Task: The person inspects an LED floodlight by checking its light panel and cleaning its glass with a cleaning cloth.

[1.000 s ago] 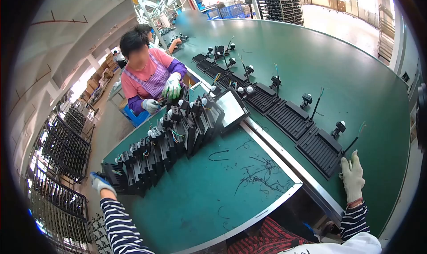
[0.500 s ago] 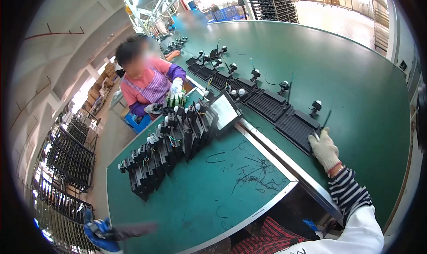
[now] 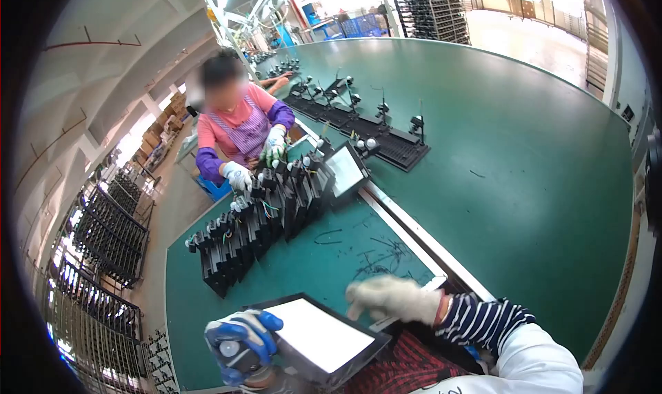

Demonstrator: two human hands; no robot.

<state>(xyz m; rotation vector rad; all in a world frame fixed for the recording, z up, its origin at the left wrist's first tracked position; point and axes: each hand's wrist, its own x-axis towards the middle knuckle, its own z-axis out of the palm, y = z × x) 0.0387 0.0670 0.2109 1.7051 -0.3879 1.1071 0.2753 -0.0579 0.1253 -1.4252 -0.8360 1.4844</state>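
Note:
My left hand, in a blue and white glove, grips a black floodlight by its back left side. Its bright white panel faces up, tilted, near my body. A round dark knob or sensor shows by the fingers. My right hand, in a cream knitted glove, hovers just above the light's far right edge, slightly blurred. Its fingers are bent, thumb apart, with nothing visible in them. Beyond, black floodlights with sensor heads stand packed in a row on the green table.
More floodlights lie in a line on the larger green table. A metal edge divides the tables. Black cable scraps lie nearby. Across the table, a co-worker in gloves handles the packed lights. Racks stand at left.
My right hand has left the near end of the floodlight line and moved down-left toward my body. That line is shorter. My left hand has come in from lower left, now holding a floodlight.

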